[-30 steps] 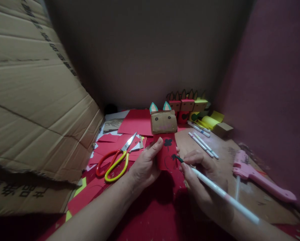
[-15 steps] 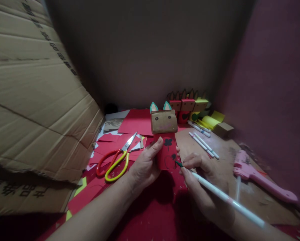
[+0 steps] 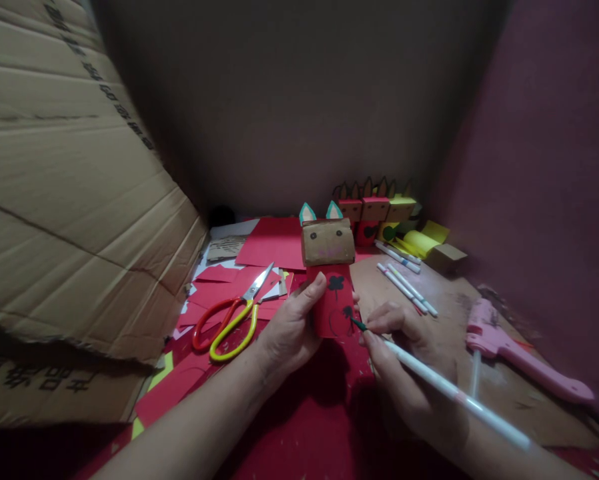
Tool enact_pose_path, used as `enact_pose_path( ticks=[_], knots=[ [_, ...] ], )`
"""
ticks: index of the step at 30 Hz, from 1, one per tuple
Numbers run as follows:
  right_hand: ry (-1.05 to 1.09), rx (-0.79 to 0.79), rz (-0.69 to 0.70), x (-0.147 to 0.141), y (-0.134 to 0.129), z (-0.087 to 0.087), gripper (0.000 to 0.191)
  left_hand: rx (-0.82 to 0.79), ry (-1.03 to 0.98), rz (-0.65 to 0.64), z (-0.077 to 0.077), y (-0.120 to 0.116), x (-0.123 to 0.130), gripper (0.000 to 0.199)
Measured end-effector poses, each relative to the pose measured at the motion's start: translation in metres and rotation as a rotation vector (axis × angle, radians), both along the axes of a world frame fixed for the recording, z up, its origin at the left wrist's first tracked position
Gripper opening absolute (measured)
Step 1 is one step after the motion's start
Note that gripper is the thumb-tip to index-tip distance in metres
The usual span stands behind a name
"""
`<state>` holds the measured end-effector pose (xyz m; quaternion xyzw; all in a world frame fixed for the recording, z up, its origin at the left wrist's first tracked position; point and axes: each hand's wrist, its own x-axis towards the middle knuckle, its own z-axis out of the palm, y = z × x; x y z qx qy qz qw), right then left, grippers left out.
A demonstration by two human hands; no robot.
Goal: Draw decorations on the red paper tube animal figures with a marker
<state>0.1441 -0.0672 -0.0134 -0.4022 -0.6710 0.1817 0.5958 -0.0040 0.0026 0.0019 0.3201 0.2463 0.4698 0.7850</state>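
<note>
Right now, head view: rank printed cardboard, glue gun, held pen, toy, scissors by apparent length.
1. Printed cardboard, cut off by frame
2. Held pen
3. Glue gun
Toy and scissors look shortest, too alike to rank.

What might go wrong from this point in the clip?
The right hand holds the pen at the round outline on the figure; a slip could streak dark ink across it. The left hand grips close to the dark flower; if that ink is wet, it could smear. The scissors lie beside the left forearm, which might knock them.
</note>
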Motion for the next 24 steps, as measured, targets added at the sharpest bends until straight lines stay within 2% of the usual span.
enact_pose_path(
  ticks=[6, 24],
  knots=[
    [0.07, -0.058, 0.017, -0.0011, 0.0023, -0.0033, 0.012, 0.009, 0.007, 0.015, 0.0017, -0.0018, 0.0008, 0.039],
    [0.018, -0.016, 0.006, -0.0006, -0.0001, -0.0025, 0.012, 0.053, 0.002, 0.03, 0.0023, -0.0019, 0.0008, 0.045]
  ],
)
